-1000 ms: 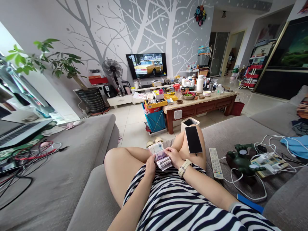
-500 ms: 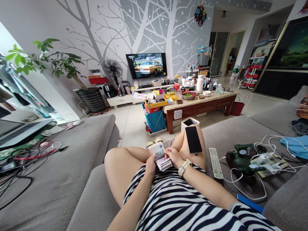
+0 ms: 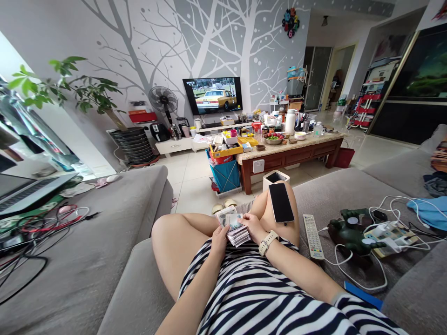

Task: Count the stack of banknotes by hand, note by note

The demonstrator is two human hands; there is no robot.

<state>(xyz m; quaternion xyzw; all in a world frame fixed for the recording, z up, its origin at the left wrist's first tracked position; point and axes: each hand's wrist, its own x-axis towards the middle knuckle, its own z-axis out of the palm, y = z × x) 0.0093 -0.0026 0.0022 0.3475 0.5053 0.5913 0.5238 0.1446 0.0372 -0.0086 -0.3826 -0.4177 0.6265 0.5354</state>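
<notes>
I sit on a grey sofa with my legs crossed, in a striped dress. Both hands hold a stack of banknotes over my lap. My left hand grips the stack from the left side, fingers curled. My right hand, with a pale watch on its wrist, pinches the notes from the right, its thumb on the top note. A black phone lies face up on my right knee.
A white remote, a green toy and tangled white cables lie on the sofa at my right. A laptop and more cables sit at my left. Ahead stand a cluttered wooden coffee table, a TV, a fan and a plant.
The top banknote has changed as notes are leafed through the stack; the note that stood up at the front now lies lower. My hands stay in the same place.
</notes>
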